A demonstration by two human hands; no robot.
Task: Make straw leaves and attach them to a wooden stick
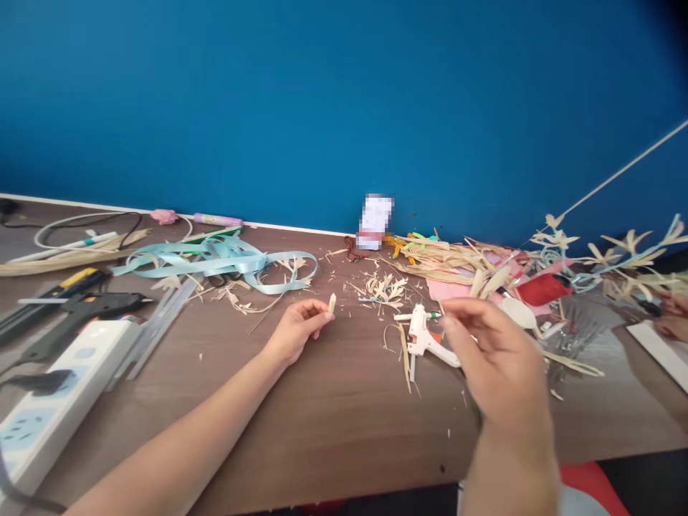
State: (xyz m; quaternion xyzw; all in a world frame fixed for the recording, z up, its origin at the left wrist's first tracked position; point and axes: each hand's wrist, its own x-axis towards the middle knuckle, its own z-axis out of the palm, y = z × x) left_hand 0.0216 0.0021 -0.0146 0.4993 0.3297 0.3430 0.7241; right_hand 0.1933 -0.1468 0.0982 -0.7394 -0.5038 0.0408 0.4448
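My left hand (302, 330) is above the middle of the brown table (301, 430), pinching a small pale piece of husk (332, 302) that points upward. To the right, my right hand (491, 351) is raised closer to the camera, its thumb and index finger brought together; whatever lies between the fingertips is too small to make out. Just left of my right hand, a white glue gun (427, 342) lies on the table. Beyond my hands sits a small heap of pale husk petals (388, 288) with a thin blue strip.
Light blue ribbon (236, 261), a black glue gun (91, 308) and a white power strip (69, 394) lie left. Dried husks (441, 258), a red piece (545, 289) and husk flowers (618, 251) crowd the right. Another person's hand (674, 315) shows at the right edge.
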